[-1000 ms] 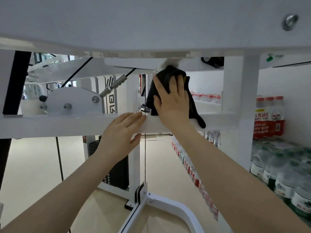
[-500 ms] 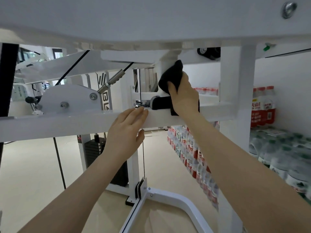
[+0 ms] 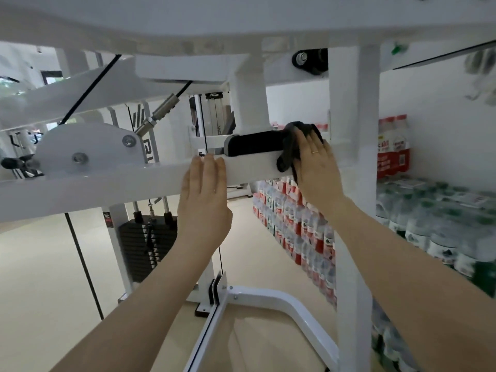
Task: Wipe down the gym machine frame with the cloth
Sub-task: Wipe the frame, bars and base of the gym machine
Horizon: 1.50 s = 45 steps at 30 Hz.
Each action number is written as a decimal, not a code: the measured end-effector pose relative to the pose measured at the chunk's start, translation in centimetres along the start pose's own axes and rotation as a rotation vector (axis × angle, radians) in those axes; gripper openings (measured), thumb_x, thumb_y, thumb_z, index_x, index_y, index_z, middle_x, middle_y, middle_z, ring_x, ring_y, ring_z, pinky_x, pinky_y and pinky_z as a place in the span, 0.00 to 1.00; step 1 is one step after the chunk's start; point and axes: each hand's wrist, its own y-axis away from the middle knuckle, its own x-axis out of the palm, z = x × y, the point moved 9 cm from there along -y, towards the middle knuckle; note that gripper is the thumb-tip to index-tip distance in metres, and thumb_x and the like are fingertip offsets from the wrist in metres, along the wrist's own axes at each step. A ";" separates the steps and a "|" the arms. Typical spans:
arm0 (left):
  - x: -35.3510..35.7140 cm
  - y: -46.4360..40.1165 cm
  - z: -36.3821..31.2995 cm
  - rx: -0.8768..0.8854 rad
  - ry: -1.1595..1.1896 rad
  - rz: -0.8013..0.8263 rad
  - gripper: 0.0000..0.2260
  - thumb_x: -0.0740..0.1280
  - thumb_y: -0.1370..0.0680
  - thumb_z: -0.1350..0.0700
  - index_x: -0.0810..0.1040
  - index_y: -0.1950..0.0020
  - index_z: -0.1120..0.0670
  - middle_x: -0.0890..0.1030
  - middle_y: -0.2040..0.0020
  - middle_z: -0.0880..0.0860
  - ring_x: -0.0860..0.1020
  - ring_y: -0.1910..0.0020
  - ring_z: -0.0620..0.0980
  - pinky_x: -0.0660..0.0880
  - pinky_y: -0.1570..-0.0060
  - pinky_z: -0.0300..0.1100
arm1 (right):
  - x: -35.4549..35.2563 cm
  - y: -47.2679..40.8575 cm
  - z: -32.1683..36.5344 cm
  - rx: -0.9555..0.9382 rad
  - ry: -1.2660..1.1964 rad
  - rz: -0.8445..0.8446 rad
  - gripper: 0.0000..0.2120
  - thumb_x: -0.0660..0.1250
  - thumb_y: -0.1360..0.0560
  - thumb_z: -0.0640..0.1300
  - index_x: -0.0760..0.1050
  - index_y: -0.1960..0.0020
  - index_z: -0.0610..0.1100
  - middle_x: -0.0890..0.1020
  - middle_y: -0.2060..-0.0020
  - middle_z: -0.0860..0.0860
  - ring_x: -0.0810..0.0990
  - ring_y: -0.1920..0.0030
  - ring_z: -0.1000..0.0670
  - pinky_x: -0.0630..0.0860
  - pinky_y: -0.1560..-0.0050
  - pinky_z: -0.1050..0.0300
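The white gym machine frame fills the view, with a horizontal crossbar (image 3: 107, 185) running across the middle and a thick beam overhead. My right hand (image 3: 315, 167) presses a black cloth (image 3: 288, 154) against the right part of that crossbar, just left of a white upright post (image 3: 353, 108). The cloth bunches under my palm and fingers and hangs over the bar's edge. A black pad (image 3: 253, 143) sits on the bar beside the cloth. My left hand (image 3: 205, 202) lies flat on the crossbar's front face, fingers together, holding nothing.
A black weight stack (image 3: 146, 245) stands behind the bar on the left, with black cables and a pulley plate (image 3: 88, 146). Shrink-wrapped packs of water bottles (image 3: 300, 224) line the floor and wall at right. The frame's white base tube (image 3: 284, 299) curves below.
My right hand has carried the cloth down from the short vertical post and rightward along the crossbar, uncovering the black pad. My left hand has stayed on the bar.
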 end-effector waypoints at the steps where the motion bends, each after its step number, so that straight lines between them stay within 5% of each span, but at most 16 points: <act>1: 0.1 -0.1 -0.2 -0.030 -0.007 0.011 0.37 0.74 0.38 0.62 0.66 0.32 0.67 0.69 0.34 0.67 0.67 0.34 0.68 0.62 0.35 0.60 | -0.2 0.1 -1.6 0.032 0.039 -0.002 0.23 0.60 0.23 0.37 0.63 0.29 0.38 0.72 0.34 0.39 0.66 0.31 0.38 0.61 0.30 0.41; 5: 0.3 -0.3 -2.4 -0.042 0.060 0.001 0.38 0.73 0.37 0.61 0.63 0.30 0.65 0.64 0.30 0.66 0.62 0.30 0.65 0.54 0.31 0.54 | -1.5 0.5 -6.1 0.043 0.121 0.013 0.25 0.63 0.26 0.34 0.64 0.30 0.36 0.73 0.36 0.35 0.67 0.32 0.36 0.60 0.31 0.41; 10: 1.0 -1.1 -9.8 0.169 0.078 -0.038 0.36 0.71 0.35 0.60 0.62 0.29 0.62 0.65 0.28 0.62 0.58 0.29 0.57 0.53 0.29 0.53 | -1.3 0.7 -7.2 -0.245 0.261 0.055 0.22 0.57 0.27 0.35 0.69 0.33 0.36 0.76 0.39 0.36 0.72 0.35 0.37 0.61 0.32 0.43; 14: 1.4 -4.0 -14.7 0.227 0.027 -0.049 0.29 0.57 0.29 0.56 0.62 0.29 0.62 0.66 0.28 0.61 0.61 0.28 0.57 0.52 0.29 0.50 | -1.8 -0.5 -7.6 -0.512 0.408 0.021 0.21 0.61 0.29 0.39 0.73 0.37 0.39 0.78 0.41 0.39 0.75 0.37 0.40 0.58 0.30 0.47; 18: 2.8 -8.0 -16.5 0.158 -0.002 -0.020 0.31 0.71 0.35 0.58 0.71 0.34 0.64 0.74 0.35 0.61 0.73 0.35 0.59 0.62 0.33 0.54 | -4.2 -7.5 -5.7 -0.618 0.508 -0.081 0.17 0.54 0.29 0.40 0.80 0.49 0.43 0.83 0.50 0.42 0.80 0.44 0.42 0.68 0.34 0.47; 21: 3.5 -8.8 -16.3 0.117 0.043 -0.037 0.32 0.73 0.36 0.59 0.71 0.33 0.63 0.77 0.38 0.59 0.74 0.38 0.59 0.61 0.31 0.50 | -4.8 -11.3 -5.4 -0.608 0.444 -0.058 0.20 0.50 0.33 0.39 0.81 0.56 0.42 0.83 0.55 0.42 0.81 0.49 0.41 0.71 0.37 0.44; 24: 3.7 -8.4 -16.0 0.118 0.060 -0.034 0.30 0.63 0.33 0.57 0.66 0.31 0.61 0.74 0.35 0.59 0.69 0.34 0.57 0.56 0.31 0.49 | -3.6 -8.3 -6.6 -0.640 0.302 -0.156 0.14 0.59 0.34 0.36 0.80 0.54 0.41 0.82 0.54 0.42 0.79 0.47 0.40 0.67 0.33 0.45; 29: 4.2 -8.3 -16.1 0.092 0.057 -0.009 0.29 0.57 0.30 0.53 0.67 0.31 0.62 0.72 0.33 0.60 0.69 0.33 0.58 0.56 0.30 0.49 | -4.2 -3.7 -8.0 -0.572 0.006 -0.276 0.15 0.67 0.30 0.35 0.76 0.44 0.40 0.80 0.48 0.39 0.76 0.42 0.39 0.64 0.32 0.45; 33: 4.4 -8.3 -16.3 0.059 0.079 -0.001 0.30 0.57 0.29 0.51 0.63 0.29 0.62 0.70 0.31 0.59 0.66 0.31 0.59 0.54 0.30 0.51 | -9.1 -2.6 -12.2 -0.182 -0.198 -0.483 0.18 0.58 0.26 0.37 0.71 0.37 0.36 0.74 0.41 0.37 0.67 0.39 0.40 0.61 0.34 0.47; 38: 4.1 -8.6 -16.7 -0.018 0.160 -0.060 0.29 0.58 0.29 0.49 0.67 0.31 0.63 0.73 0.34 0.60 0.67 0.32 0.59 0.53 0.31 0.52 | -4.4 -6.3 -14.6 0.235 -0.432 -0.027 0.35 0.60 0.23 0.50 0.46 0.24 0.39 0.60 0.29 0.36 0.64 0.32 0.38 0.64 0.32 0.43; 45: 3.8 -7.9 -17.7 -0.036 0.219 -0.089 0.28 0.57 0.28 0.52 0.66 0.31 0.64 0.68 0.30 0.62 0.60 0.29 0.58 0.54 0.30 0.52 | -2.9 -3.1 -14.3 0.075 -0.278 -0.033 0.37 0.60 0.25 0.57 0.45 0.24 0.48 0.61 0.30 0.34 0.70 0.38 0.35 0.74 0.43 0.43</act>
